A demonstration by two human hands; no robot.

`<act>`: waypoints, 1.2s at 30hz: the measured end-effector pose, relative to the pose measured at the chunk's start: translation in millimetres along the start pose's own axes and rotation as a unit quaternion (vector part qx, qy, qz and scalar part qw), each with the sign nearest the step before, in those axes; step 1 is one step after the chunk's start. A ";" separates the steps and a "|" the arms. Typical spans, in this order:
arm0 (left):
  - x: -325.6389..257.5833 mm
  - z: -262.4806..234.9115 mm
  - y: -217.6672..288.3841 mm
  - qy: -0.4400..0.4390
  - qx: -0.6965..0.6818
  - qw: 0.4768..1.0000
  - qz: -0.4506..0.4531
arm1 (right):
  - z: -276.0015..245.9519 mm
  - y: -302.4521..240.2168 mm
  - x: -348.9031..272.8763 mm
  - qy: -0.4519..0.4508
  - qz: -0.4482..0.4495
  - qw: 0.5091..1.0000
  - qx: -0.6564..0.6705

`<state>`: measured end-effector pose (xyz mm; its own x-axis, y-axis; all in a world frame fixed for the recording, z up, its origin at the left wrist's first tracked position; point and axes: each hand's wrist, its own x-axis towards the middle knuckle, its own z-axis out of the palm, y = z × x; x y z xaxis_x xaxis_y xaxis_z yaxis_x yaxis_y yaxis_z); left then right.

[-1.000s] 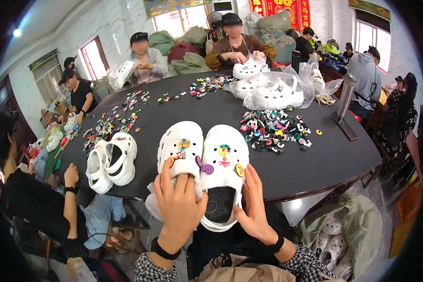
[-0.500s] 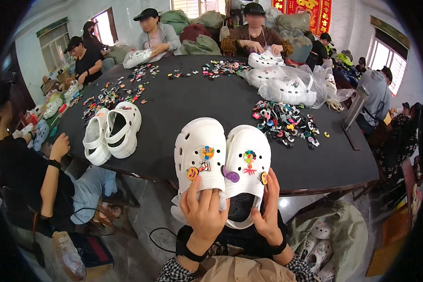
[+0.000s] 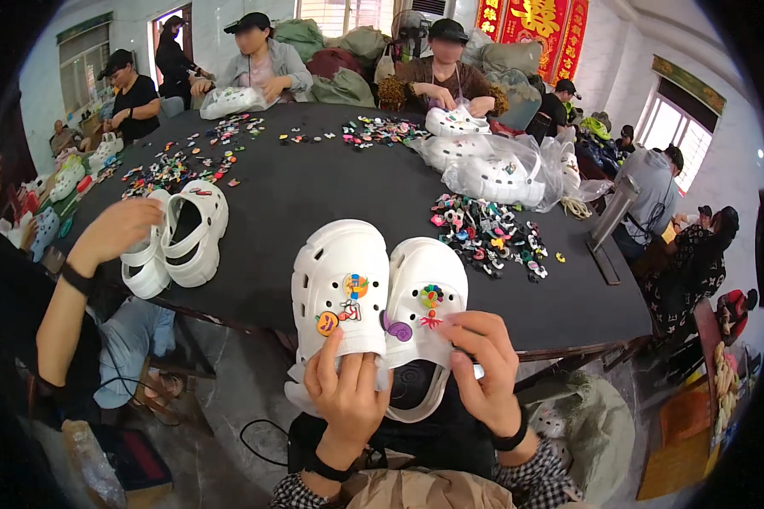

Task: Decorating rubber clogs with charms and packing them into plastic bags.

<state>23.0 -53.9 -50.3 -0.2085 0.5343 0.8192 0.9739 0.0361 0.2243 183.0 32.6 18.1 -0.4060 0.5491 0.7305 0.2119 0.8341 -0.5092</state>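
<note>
1. The left hand (image 3: 345, 397) holds the left clog (image 3: 339, 288) from below, its grip closed on the heel end, fingers up over the sole edge.
2. The right hand (image 3: 484, 382) holds the right clog (image 3: 423, 322) the same way, grip closed around its heel, thumb on top beside the purple charm (image 3: 398, 330).
3. Both clogs are white, held side by side and touching, toes pointing far, just above the near edge of the table (image 3: 314, 187). Each carries coloured charms on its upper.
4. To do this well, I judge it best to keep the pair level and pressed together so the charms face up and can be compared, and to grip the heels only, leaving the decorated fronts uncovered.
5. The table is large, round and black. On the near left a second pair of clogs (image 3: 182, 237) rests under another person's hand (image 3: 115, 231).
6. On the right lies a heap of loose charms (image 3: 488, 229); beyond it, clear bags of clogs (image 3: 492, 170).
7. More charms are scattered on the far left (image 3: 187, 157) and the far middle of the table.
8. Several people sit round the far side, with stuffed sacks behind them, windows, and a red banner (image 3: 535, 34) on the far wall.
</note>
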 end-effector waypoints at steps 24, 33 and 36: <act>-4.2 4.6 3.6 -0.010 0.046 0.999 0.004 | 51.4 8.2 66.6 -0.203 -0.304 0.927 -0.079; 3.8 1.8 3.4 -0.026 0.013 0.999 -0.021 | 57.9 17.3 72.6 -0.163 -0.329 0.929 -0.049; 7.1 0.0 2.6 -0.036 -0.011 0.999 -0.022 | 57.7 16.2 74.4 -0.166 -0.366 0.912 -0.077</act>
<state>24.0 -50.1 -44.0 -0.2439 0.5915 0.7685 0.9612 0.0423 0.2725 104.9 83.9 38.0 -0.7303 -0.1827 0.6583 -0.1123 0.9826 0.1480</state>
